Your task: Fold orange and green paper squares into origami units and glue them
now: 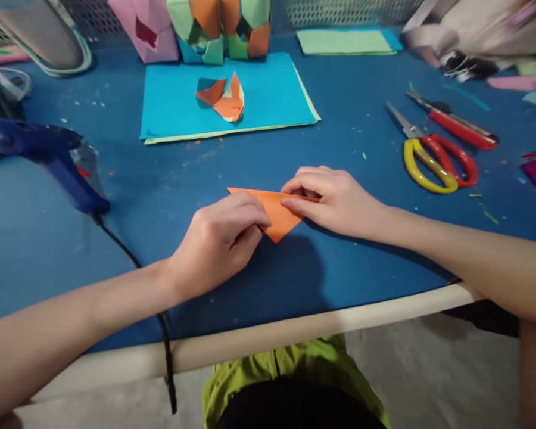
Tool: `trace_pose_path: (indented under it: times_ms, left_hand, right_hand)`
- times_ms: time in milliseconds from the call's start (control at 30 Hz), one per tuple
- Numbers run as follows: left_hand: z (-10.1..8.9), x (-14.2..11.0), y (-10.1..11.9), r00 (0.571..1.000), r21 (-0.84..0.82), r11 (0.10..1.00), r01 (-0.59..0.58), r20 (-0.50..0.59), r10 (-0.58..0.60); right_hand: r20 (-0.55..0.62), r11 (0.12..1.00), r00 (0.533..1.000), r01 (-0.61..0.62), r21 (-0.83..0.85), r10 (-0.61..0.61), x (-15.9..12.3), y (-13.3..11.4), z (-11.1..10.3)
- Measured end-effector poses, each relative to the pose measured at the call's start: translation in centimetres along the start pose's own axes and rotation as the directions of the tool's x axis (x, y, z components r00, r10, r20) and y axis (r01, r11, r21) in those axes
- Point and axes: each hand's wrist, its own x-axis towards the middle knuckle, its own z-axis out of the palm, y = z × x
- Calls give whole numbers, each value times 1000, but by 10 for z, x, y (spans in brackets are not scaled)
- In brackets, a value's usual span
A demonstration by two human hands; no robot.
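A sheet of orange paper (280, 215), folded into a triangle, lies on the blue tabletop with one corner pointing toward me. My left hand (221, 241) is closed at its left side, fingertips and thumb on the paper. On the other side, my right hand (328, 199) pinches the right corner between thumb and fingers. Beyond the hands, a small folded orange paper piece (230, 102) with upright points rests on a stack of blue and pale green paper (268, 89).
A blue glue gun (67, 155) lies left, its cord hanging over the table's front edge (268, 342). Scissors (429, 155) and a red utility knife (467, 126) lie right. Folded paper models (205, 30) and more paper sheets (346, 42) are at the back.
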Motion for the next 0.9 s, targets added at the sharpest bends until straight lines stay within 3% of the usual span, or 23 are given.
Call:
trace_pose_path:
  times_ms: [167, 300, 400, 600, 800, 900]
  left_hand:
    - [-3, 5, 2, 997, 12, 998, 65, -36, -64]
    - [-3, 8, -2, 989, 117, 987, 111, -107, -99]
    - [-1, 9, -9, 991, 215, 969, 121, -82, -106]
    - [0, 9, -13, 984, 241, 954, 177, -30, -175]
    - [-7, 8, -9, 936, 70, 939, 337, -132, -327]
    - [-10, 9, -9, 885, -9, 902, 431, -190, -425]
  right_hand:
    - [-56, 989, 994, -91, 113, 98, 0, -6, -2]
    - [-75, 989, 993, -80, 128, 90, 0, -5, -2]
    - [-54, 991, 997, -44, 123, 51, 2, -3, -2]
    - [-20, 983, 999, -39, 177, 43, 7, -15, -12]
    - [-97, 945, 989, -72, 320, 108, 11, -25, -21]
    - [-95, 923, 987, -83, 376, 128, 13, -22, -41]
